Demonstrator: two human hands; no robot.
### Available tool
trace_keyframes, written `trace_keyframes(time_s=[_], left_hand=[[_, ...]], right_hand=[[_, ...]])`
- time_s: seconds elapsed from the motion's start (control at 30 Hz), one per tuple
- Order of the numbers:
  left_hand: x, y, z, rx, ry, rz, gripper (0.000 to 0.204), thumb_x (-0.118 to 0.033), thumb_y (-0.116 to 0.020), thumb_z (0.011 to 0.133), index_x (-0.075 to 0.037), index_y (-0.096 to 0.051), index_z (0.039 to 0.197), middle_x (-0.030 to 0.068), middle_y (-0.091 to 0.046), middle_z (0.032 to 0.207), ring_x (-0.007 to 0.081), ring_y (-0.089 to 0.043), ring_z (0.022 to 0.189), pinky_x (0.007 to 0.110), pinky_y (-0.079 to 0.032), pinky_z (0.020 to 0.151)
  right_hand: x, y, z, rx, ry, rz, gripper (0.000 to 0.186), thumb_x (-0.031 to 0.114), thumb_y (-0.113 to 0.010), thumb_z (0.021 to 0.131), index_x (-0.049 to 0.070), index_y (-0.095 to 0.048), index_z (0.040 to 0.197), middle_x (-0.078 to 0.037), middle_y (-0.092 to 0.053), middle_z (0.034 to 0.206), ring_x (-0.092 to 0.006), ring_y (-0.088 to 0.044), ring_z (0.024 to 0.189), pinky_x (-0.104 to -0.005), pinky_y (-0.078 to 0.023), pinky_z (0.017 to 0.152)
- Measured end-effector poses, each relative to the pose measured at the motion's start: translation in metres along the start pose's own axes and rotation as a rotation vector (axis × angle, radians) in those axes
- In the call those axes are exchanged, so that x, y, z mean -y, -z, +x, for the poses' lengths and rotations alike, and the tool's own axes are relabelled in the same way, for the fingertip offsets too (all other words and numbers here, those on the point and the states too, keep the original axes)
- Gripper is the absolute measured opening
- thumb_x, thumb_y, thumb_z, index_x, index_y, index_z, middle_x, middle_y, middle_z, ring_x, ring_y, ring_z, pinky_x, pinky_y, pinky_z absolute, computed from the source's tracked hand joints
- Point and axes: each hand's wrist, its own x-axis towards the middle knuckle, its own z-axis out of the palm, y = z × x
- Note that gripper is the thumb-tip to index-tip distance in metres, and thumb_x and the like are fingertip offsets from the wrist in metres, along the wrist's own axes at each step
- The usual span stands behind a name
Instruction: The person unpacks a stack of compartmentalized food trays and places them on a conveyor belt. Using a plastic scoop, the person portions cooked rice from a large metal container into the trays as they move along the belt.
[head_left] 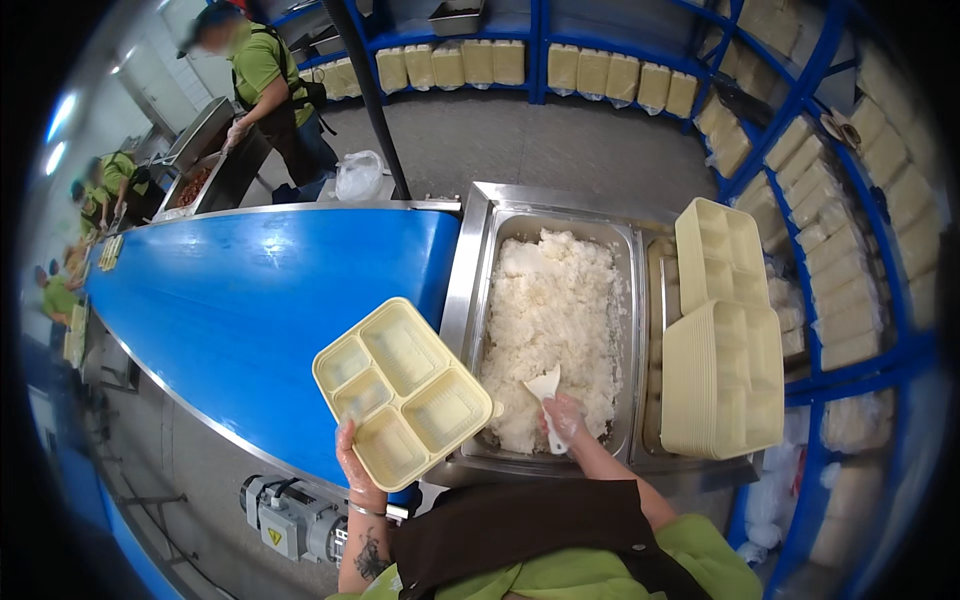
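Note:
My left hand (360, 462) grips an empty cream five-compartment plastic tray (402, 392) by its near-left edge, tilted over the blue conveyor belt's right end. My right hand (563, 420) is wrapped round the handle of a white rice paddle (543, 385), whose blade touches the rice (545, 290) in a steel pan (630, 330). Right of the pan stand stacks of more cream trays (722, 380), nested together. Both my hands appear to be in clear gloves.
The blue conveyor belt (230, 290) runs off leftward, a motor (295, 520) below it. Co-workers (265, 75) in green shirts work at the back left, near a food pan (190, 188). A dark pole (375, 120) rises behind the belt. Blue shelving (805, 100) with bagged trays lines back and right.

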Motion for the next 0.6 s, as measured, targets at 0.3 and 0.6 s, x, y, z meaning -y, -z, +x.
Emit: trace_keyframes(time_s=[0.3,0.6], left_hand=[[0.001,0.007,0.004,0.030,0.033,-0.042,0.049,-0.031,-0.058,0.079,-0.001,-0.049,0.117,0.0145,-0.058,0.111,0.0292,-0.058,0.096,0.041,-0.048,0.086],[0.034,-0.001,0.015,0.216,0.292,0.056,0.043,-0.014,-0.056,0.076,0.004,-0.050,0.115,0.0145,-0.060,0.104,0.0268,-0.060,0.092,0.038,-0.050,0.085]], right_hand=[[0.031,-0.005,0.057,0.049,0.152,0.000,0.013,0.018,-0.048,0.087,0.006,-0.044,0.084,-0.007,-0.052,0.063,-0.0142,-0.047,0.044,-0.0286,-0.041,0.038],[0.059,0.041,-0.016,0.075,0.103,-0.095,0.016,0.022,-0.049,0.089,0.006,-0.047,0.089,-0.005,-0.053,0.064,-0.0117,-0.047,0.045,-0.0259,-0.040,0.039]])
